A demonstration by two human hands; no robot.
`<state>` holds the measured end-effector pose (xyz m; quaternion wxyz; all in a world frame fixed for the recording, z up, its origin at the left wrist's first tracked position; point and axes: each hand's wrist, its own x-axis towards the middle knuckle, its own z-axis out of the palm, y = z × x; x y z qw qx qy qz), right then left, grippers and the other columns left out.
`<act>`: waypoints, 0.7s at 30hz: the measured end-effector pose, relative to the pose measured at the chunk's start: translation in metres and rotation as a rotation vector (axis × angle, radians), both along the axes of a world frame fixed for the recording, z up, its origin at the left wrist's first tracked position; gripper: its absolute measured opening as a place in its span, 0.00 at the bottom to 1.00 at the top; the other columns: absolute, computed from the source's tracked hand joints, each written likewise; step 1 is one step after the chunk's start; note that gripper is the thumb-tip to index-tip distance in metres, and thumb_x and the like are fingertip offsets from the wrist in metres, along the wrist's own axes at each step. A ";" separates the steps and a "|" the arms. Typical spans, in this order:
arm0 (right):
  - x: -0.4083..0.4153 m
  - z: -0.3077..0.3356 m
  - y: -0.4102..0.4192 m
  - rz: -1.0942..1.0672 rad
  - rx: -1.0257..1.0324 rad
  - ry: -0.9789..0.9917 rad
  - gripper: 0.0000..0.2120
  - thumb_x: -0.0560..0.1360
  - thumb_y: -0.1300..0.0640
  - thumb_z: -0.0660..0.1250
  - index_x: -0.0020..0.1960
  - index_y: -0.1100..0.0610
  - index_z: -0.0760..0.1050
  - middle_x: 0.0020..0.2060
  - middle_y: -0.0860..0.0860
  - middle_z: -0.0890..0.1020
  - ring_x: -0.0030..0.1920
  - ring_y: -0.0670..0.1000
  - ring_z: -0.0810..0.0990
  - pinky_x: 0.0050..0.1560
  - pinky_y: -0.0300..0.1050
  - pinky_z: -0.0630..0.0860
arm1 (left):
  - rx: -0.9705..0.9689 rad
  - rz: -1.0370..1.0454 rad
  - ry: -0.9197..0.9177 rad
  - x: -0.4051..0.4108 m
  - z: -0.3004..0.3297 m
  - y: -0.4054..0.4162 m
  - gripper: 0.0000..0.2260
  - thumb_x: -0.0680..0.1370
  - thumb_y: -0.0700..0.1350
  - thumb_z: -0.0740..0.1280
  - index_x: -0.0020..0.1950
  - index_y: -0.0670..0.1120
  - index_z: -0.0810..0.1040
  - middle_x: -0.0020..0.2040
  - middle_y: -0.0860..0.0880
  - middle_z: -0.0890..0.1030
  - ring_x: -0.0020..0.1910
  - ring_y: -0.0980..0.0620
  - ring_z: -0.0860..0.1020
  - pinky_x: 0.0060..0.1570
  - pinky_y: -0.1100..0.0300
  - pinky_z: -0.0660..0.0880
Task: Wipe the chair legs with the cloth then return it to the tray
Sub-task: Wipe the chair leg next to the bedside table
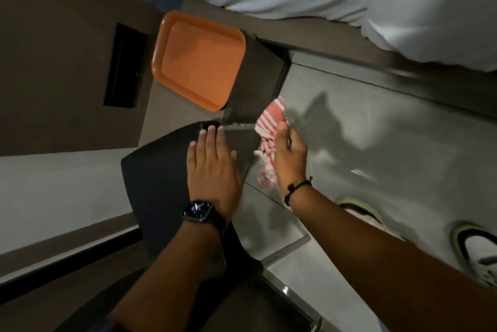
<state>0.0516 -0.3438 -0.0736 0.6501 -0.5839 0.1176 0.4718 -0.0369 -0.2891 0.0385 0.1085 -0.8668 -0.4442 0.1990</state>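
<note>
Left hand [212, 167] lies flat, fingers spread, on the dark chair seat [158, 178]. Just beside it the right hand [290, 159] clutches the red-and-white striped cloth [270, 122] — beyond both, the orange tray [199, 60] sits bare.

The right hand [290, 159] covers the middle of the red-and-white striped cloth [270, 122], so its grip there cannot be made out. Under the left hand [212, 167], the dark chair seat [158, 178] hides the legs. Right of the right hand, the white shoe [481, 256] is cut by the picture's edge.
</note>
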 end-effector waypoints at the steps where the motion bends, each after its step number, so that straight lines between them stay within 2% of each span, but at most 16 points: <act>1: 0.003 -0.003 0.020 0.019 -0.013 -0.024 0.15 0.89 0.50 0.61 0.57 0.57 0.83 0.46 0.38 0.87 0.46 0.33 0.83 0.49 0.27 0.78 | -0.005 -0.019 0.011 0.006 -0.007 0.020 0.25 0.86 0.49 0.51 0.82 0.41 0.58 0.82 0.41 0.64 0.82 0.42 0.60 0.81 0.44 0.53; 4: -0.004 -0.023 0.073 0.038 -0.022 -0.106 0.17 0.89 0.51 0.60 0.66 0.62 0.80 0.60 0.55 0.88 0.59 0.51 0.86 0.57 0.39 0.82 | -0.062 -0.020 0.099 0.009 -0.034 0.081 0.26 0.85 0.48 0.52 0.82 0.40 0.55 0.82 0.39 0.62 0.82 0.40 0.58 0.82 0.42 0.53; 6: -0.016 -0.038 0.099 0.068 0.006 -0.108 0.18 0.90 0.52 0.60 0.71 0.61 0.78 0.65 0.58 0.86 0.65 0.55 0.86 0.66 0.48 0.84 | -0.077 -0.007 0.153 0.005 -0.052 0.110 0.27 0.85 0.48 0.52 0.83 0.39 0.53 0.83 0.38 0.59 0.83 0.40 0.57 0.82 0.42 0.53; 7: -0.022 -0.042 0.108 0.073 0.011 -0.114 0.18 0.90 0.54 0.60 0.73 0.62 0.77 0.66 0.59 0.86 0.66 0.57 0.86 0.67 0.56 0.84 | -0.079 -0.009 0.173 0.003 -0.054 0.117 0.27 0.86 0.48 0.51 0.83 0.38 0.52 0.83 0.37 0.58 0.83 0.39 0.56 0.82 0.42 0.52; 8: -0.027 -0.041 0.112 0.068 0.012 -0.126 0.17 0.89 0.56 0.60 0.74 0.62 0.76 0.65 0.61 0.86 0.64 0.58 0.86 0.66 0.58 0.85 | -0.079 -0.015 0.171 0.002 -0.051 0.119 0.27 0.86 0.48 0.51 0.83 0.38 0.51 0.83 0.37 0.58 0.83 0.39 0.55 0.83 0.42 0.51; 10: -0.046 -0.042 0.126 0.063 0.029 -0.189 0.15 0.89 0.60 0.62 0.72 0.65 0.76 0.58 0.62 0.86 0.53 0.49 0.86 0.59 0.47 0.85 | -0.082 -0.032 0.165 -0.008 -0.052 0.125 0.27 0.86 0.48 0.50 0.83 0.38 0.50 0.84 0.37 0.56 0.83 0.40 0.53 0.83 0.44 0.48; 11: -0.060 -0.051 0.137 0.073 0.034 -0.231 0.15 0.88 0.60 0.62 0.71 0.67 0.77 0.57 0.60 0.85 0.53 0.44 0.85 0.59 0.40 0.83 | -0.096 -0.036 0.167 -0.014 -0.063 0.134 0.27 0.86 0.48 0.50 0.83 0.37 0.50 0.83 0.37 0.56 0.84 0.39 0.53 0.83 0.44 0.47; 12: -0.074 -0.061 0.146 0.086 0.045 -0.253 0.16 0.87 0.59 0.62 0.70 0.67 0.77 0.61 0.59 0.84 0.58 0.45 0.84 0.65 0.40 0.81 | -0.116 -0.036 0.170 -0.019 -0.074 0.140 0.27 0.86 0.47 0.50 0.83 0.37 0.51 0.83 0.36 0.56 0.83 0.39 0.53 0.83 0.44 0.47; 14: -0.098 -0.077 0.154 0.118 0.079 -0.268 0.20 0.87 0.54 0.59 0.72 0.67 0.75 0.69 0.63 0.81 0.71 0.59 0.80 0.75 0.58 0.77 | -0.131 -0.005 0.140 -0.023 -0.084 0.144 0.26 0.86 0.46 0.52 0.82 0.36 0.54 0.82 0.35 0.59 0.83 0.38 0.54 0.83 0.43 0.47; 15: -0.107 -0.087 0.157 0.124 0.098 -0.277 0.22 0.87 0.52 0.59 0.73 0.65 0.73 0.70 0.65 0.79 0.73 0.62 0.78 0.76 0.60 0.76 | -0.119 0.006 0.117 -0.024 -0.089 0.143 0.25 0.86 0.45 0.52 0.82 0.36 0.55 0.82 0.35 0.60 0.83 0.38 0.55 0.83 0.43 0.47; 16: -0.112 -0.097 0.158 0.127 0.121 -0.283 0.22 0.86 0.50 0.58 0.74 0.63 0.72 0.71 0.65 0.78 0.74 0.59 0.78 0.76 0.55 0.76 | -0.103 0.009 0.100 -0.024 -0.094 0.142 0.25 0.86 0.45 0.53 0.81 0.36 0.56 0.81 0.34 0.61 0.82 0.37 0.56 0.83 0.43 0.48; 18: -0.113 -0.124 0.158 0.135 0.123 -0.311 0.19 0.86 0.49 0.57 0.73 0.57 0.71 0.69 0.64 0.78 0.69 0.43 0.77 0.68 0.34 0.75 | -0.081 -0.017 0.065 -0.026 -0.098 0.139 0.24 0.87 0.45 0.54 0.81 0.36 0.57 0.80 0.34 0.63 0.82 0.37 0.58 0.83 0.43 0.48; 19: -0.108 -0.139 0.157 0.156 0.110 -0.310 0.18 0.87 0.49 0.57 0.72 0.56 0.71 0.67 0.63 0.78 0.66 0.40 0.76 0.64 0.31 0.75 | -0.076 -0.022 0.057 -0.027 -0.099 0.137 0.24 0.87 0.45 0.54 0.81 0.36 0.57 0.80 0.34 0.63 0.81 0.37 0.58 0.83 0.44 0.48; 20: -0.102 -0.156 0.157 0.193 0.088 -0.297 0.18 0.87 0.49 0.57 0.71 0.58 0.72 0.66 0.63 0.78 0.65 0.44 0.78 0.62 0.36 0.76 | -0.071 -0.022 0.051 -0.029 -0.099 0.136 0.24 0.87 0.45 0.54 0.81 0.36 0.56 0.80 0.34 0.63 0.81 0.37 0.58 0.83 0.44 0.48; 21: -0.095 -0.173 0.157 0.232 0.051 -0.282 0.18 0.88 0.49 0.56 0.69 0.60 0.73 0.65 0.63 0.79 0.65 0.51 0.80 0.62 0.45 0.79 | -0.064 -0.023 0.040 -0.030 -0.100 0.136 0.24 0.87 0.45 0.53 0.81 0.36 0.56 0.80 0.34 0.63 0.81 0.37 0.58 0.83 0.44 0.48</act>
